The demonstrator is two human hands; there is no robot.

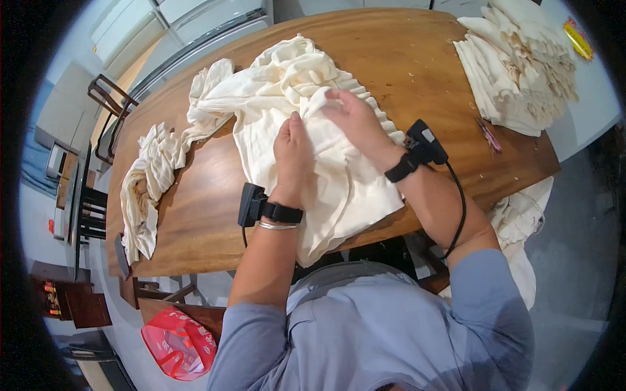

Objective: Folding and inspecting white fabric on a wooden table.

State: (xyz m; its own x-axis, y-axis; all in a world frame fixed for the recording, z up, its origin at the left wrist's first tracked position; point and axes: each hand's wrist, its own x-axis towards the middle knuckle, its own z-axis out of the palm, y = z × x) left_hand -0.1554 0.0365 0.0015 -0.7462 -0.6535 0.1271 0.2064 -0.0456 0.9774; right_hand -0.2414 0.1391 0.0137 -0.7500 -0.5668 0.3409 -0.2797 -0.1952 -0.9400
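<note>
A cream knit garment (337,181) lies spread and partly bunched on the wooden table (210,215), its near edge hanging over the front. Ribbing runs along its right side. My left hand (293,154) grips the cloth near the middle with the thumb on top; its other fingers are largely hidden. To the right, my right hand (356,119) has its fingers curled around a raised fold of the same garment. From the upper left of the garment, a twisted length of cream fabric (154,166) trails toward the table's left end.
A stack of folded cream knit pieces (513,73) sits at the far right, with pink-handled thread snips (488,134) before it. More cream cloth (521,234) hangs below the right edge. A dark phone-like object (122,256) lies at the left corner, above a red bag (181,344).
</note>
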